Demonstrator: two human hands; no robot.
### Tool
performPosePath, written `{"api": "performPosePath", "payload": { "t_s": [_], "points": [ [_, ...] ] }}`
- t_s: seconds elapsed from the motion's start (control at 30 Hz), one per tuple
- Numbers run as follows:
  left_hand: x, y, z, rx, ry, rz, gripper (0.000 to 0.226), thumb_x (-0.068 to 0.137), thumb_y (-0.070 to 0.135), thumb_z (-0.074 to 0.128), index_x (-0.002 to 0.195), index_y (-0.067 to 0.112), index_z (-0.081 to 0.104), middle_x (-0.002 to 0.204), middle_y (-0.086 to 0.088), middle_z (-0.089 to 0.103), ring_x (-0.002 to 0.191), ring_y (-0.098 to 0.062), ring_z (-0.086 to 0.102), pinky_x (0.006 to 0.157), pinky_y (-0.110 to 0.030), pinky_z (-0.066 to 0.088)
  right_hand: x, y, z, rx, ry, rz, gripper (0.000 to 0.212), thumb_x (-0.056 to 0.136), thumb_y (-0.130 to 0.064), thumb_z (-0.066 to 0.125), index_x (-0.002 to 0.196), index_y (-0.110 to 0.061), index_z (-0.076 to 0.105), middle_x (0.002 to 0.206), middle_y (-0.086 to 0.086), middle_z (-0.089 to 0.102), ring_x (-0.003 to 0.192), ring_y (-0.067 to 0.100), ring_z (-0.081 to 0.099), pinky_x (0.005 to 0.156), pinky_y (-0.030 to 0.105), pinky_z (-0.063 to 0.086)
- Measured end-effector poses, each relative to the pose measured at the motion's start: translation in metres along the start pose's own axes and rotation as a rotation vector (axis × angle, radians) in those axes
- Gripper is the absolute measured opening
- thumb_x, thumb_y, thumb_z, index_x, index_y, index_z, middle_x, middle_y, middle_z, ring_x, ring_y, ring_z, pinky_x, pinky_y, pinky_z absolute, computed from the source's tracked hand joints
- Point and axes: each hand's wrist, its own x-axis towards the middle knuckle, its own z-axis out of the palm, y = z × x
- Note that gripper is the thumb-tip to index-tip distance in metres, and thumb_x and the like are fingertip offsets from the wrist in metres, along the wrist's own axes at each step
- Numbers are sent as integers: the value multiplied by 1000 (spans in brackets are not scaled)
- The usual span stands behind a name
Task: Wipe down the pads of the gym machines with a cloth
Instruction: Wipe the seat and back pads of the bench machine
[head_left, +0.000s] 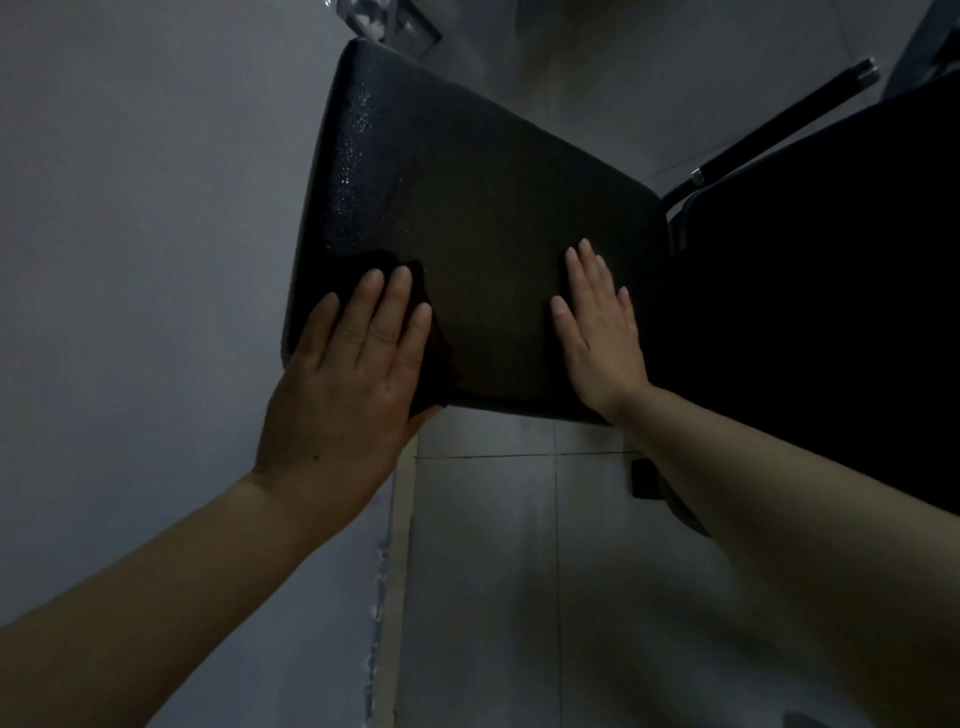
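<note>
Pad (467, 218) lower edge overhangs tiled floor (483, 571). Left hand (348, 364), fingers straight, presses dark cloth (431, 338) at near-left corner; right hand (597, 327) rests flat, holding nothing.

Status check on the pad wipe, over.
Left hand flat, pressing dark cloth on black pad. Right hand flat on pad, bracing. Droplets on pad's upper left. Nothing in the way.

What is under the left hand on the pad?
A dark cloth lies under the flat left hand on the black pad; most of it is covered.
</note>
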Motion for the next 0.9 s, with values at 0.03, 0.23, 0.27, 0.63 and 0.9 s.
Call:
{"api": "performPosePath", "payload": {
  "t_s": [0.03, 0.23, 0.27, 0.63, 0.9],
  "points": [
    [2, 2, 2, 30, -2, 19, 66, 94, 44, 34, 142, -1, 32, 149, -26, 30, 138, -37, 20, 115, -45, 4, 0, 2, 0, -2, 0, -16, 55, 102, -41, 21, 151, -25, 2, 159, -8, -8, 144, 6, -10, 118, 35, -6],
    [12, 25, 15, 141, -4, 93, 65, 96, 43, 28, 143, -2, 27, 149, -25, 31, 138, -37, 25, 115, -46, 6, -2, 6, -1, 156, 41, -59, 59, 96, -45, 12, 151, -24, 10, 159, -10, -1, 143, 2, -6, 118, 32, -6],
    [14, 30, 17, 153, -3, 102, 65, 96, 42, 30, 143, -2, 27, 149, -25, 31, 139, -37, 26, 116, -46, 7, -3, 9, -2, 189, 51, -58, 58, 97, -45, 12, 151, -24, 11, 159, -10, 0, 143, 2, -5, 117, 31, -6],
    [38, 86, 30, 201, -10, 141, 61, 94, 33, 22, 143, -5, 16, 150, -26, 26, 140, -35, 28, 116, -46, 2, -9, 34, -2, 384, 69, -8, 72, 88, -59, 4, 149, -24, 19, 158, -11, 10, 142, -3, 0, 117, 24, -6],
    [60, 128, 34, 124, -37, 198, 61, 95, 36, 26, 141, -3, 21, 150, -24, 28, 140, -33, 29, 115, -44, 8, -12, 55, -3, 429, 38, -53, 75, 89, -65, 6, 148, -22, 24, 156, -14, 11, 143, -3, 1, 117, 23, -4]
  ]
}}
